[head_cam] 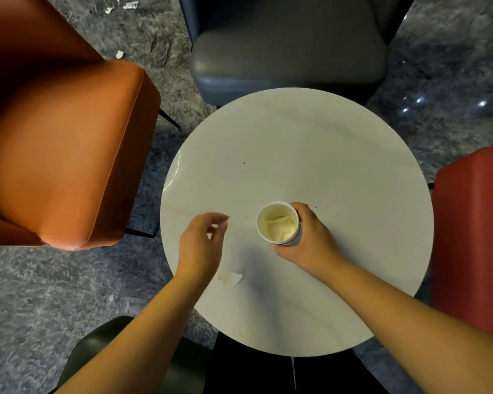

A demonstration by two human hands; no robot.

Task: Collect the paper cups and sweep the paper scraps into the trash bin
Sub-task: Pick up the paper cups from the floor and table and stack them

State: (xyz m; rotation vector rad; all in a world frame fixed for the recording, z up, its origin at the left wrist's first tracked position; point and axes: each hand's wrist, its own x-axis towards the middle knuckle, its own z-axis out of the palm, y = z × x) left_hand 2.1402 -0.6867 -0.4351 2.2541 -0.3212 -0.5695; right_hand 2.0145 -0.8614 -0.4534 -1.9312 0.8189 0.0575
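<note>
A white paper cup [278, 223] stands upright on the round white table [310, 155], near its front. Crumpled paper scraps lie inside the cup. My right hand [310, 240] grips the cup from its right side, fingers wrapped round the wall. My left hand [201, 241] hovers over the table's left part, to the left of the cup, with fingers curled toward the thumb. It is blurred, and I cannot make out whether it pinches anything. A torn paper scrap [229, 278] lies on the table just beside my left wrist.
An orange armchair [60, 155] stands to the left, a dark grey chair [288, 49] behind the table and a red seat [475, 237] to the right. Small paper scraps [130, 5] lie on the grey floor at the top left, and one [119, 54] lies by the orange chair.
</note>
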